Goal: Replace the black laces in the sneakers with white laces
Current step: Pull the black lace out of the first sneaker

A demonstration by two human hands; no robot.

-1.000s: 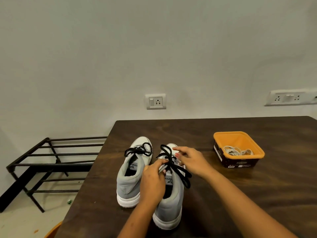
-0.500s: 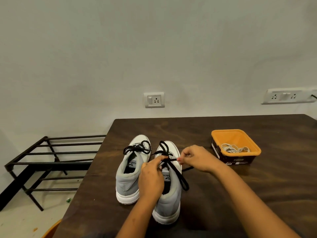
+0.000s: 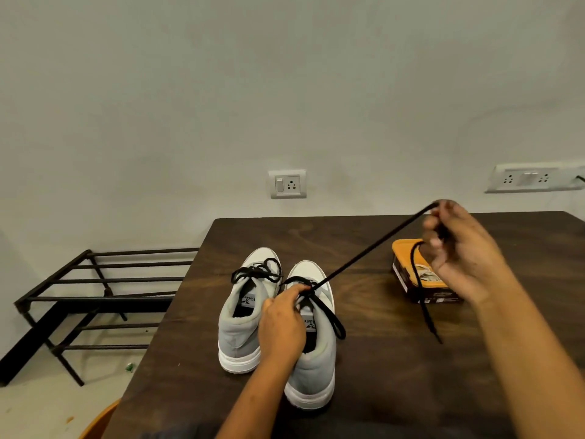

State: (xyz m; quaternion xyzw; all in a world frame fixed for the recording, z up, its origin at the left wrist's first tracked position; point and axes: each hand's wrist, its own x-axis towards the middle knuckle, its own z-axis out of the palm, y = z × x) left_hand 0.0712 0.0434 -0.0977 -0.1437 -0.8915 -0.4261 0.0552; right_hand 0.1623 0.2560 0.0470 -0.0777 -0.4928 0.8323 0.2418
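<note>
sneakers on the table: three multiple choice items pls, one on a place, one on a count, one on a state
1. Where does the orange tub stand? A on the table, right of the sneakers; B between the sneakers; C left of the sneakers.
2. How many sneakers are on the table? A one; B two; C three.
3. The black lace between shoe and right hand is: A coiled; B slack; C taut.
A, it sits right of the pair; B, two grey shoes stand side by side; C, it runs straight up to the raised hand.
</note>
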